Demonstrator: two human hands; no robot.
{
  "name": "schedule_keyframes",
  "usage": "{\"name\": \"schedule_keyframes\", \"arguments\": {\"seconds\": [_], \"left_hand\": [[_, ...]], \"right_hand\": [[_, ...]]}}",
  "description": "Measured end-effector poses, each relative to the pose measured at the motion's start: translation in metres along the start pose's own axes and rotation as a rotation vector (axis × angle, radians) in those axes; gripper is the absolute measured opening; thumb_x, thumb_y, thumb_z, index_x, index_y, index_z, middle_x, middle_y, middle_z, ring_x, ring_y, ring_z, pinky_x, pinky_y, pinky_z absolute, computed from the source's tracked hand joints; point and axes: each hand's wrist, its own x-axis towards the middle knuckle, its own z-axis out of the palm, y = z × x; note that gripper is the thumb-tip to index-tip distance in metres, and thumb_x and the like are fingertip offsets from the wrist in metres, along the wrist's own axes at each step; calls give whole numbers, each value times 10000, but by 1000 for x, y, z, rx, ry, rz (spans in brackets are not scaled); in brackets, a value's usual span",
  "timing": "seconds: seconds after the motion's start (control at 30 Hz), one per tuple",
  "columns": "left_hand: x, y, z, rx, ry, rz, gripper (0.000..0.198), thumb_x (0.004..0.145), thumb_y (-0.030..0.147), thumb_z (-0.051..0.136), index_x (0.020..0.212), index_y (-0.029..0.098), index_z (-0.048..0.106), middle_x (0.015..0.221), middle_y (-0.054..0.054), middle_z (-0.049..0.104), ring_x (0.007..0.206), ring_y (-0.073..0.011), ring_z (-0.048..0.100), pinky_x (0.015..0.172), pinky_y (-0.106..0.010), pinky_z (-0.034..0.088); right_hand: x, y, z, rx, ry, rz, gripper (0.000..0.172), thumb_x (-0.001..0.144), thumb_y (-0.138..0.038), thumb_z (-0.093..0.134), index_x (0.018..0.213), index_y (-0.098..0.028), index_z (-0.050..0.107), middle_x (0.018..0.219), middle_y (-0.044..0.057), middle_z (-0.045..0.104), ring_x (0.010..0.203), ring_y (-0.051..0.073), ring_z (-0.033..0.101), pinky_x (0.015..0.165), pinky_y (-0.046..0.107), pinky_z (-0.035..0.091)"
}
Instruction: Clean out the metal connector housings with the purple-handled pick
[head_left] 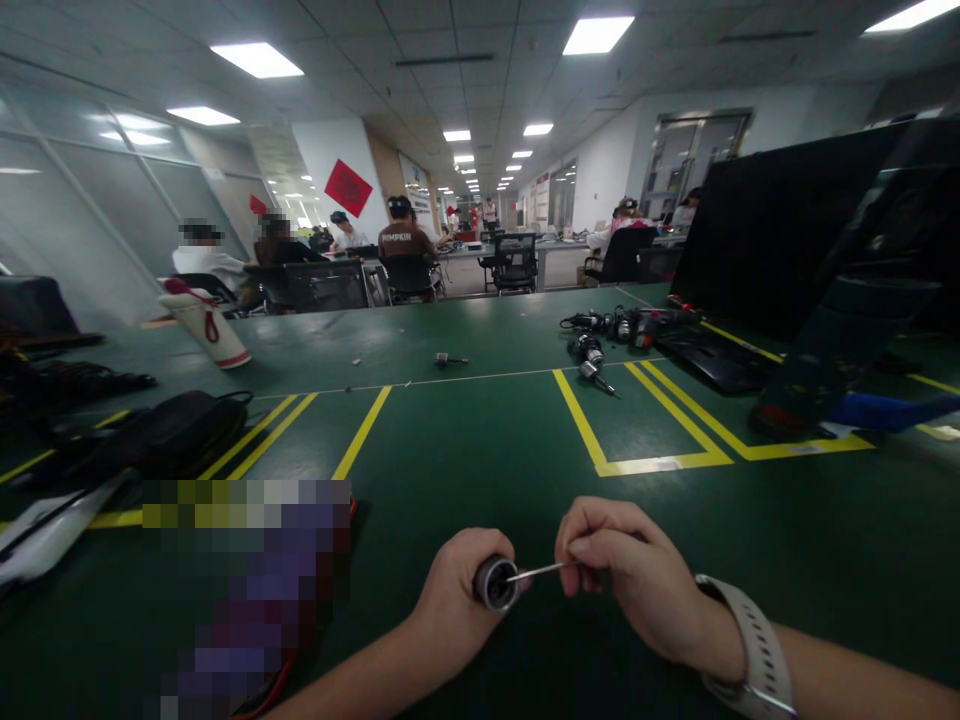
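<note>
My left hand point(456, 600) is closed around a small dark metal cylinder point(495, 583), its round open end facing me. My right hand point(637, 575) pinches a thin metal rod or key point(541, 571) whose tip reaches the cylinder's rim. Both hands hover just above the green table point(480, 440) near its front edge. A pale watch strap sits on my right wrist.
Yellow tape lines mark boxes on the table. Power tools and bits point(600, 345) lie at the back right beside a dark laptop point(720, 355). A black bag point(176, 430) lies left, a white cup point(206, 325) behind it. Several people sit at far desks.
</note>
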Motion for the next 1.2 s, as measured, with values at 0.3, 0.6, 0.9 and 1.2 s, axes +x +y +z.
{"name": "schedule_keyframes", "arguments": {"seconds": [0.3, 0.6, 0.9, 1.2], "left_hand": [[1, 3, -1, 13, 10, -15, 185, 693, 172, 630, 575, 199, 490, 565, 51, 464, 539, -133, 447, 526, -240, 322], [0, 4, -3, -6, -9, 17, 196, 708, 225, 628, 570, 202, 491, 570, 42, 474, 553, -139, 447, 533, -245, 333], [1, 6, -2, -53, 2, -24, 219, 701, 213, 625, 562, 203, 455, 557, 48, 447, 523, -125, 426, 502, -232, 316], [3, 7, -1, -87, 18, -50, 245, 708, 251, 612, 555, 210, 424, 543, 64, 406, 502, -113, 385, 483, -228, 299]], "right_hand": [[-14, -19, 1, -488, -82, -250, 201, 802, -227, 444, 653, -163, 562, 640, 25, 551, 617, 157, 498, 584, 292, 358], [-7, -9, 0, -167, -82, -88, 139, 734, -196, 486, 641, -164, 584, 592, 17, 584, 561, 140, 488, 540, 269, 350], [-9, -14, 1, -191, -34, -120, 154, 733, -226, 491, 638, -158, 592, 598, 24, 582, 567, 145, 485, 542, 275, 353], [-27, -26, 7, -637, -128, -427, 202, 862, -177, 387, 705, -184, 514, 670, 31, 519, 629, 166, 482, 590, 309, 374]]}}
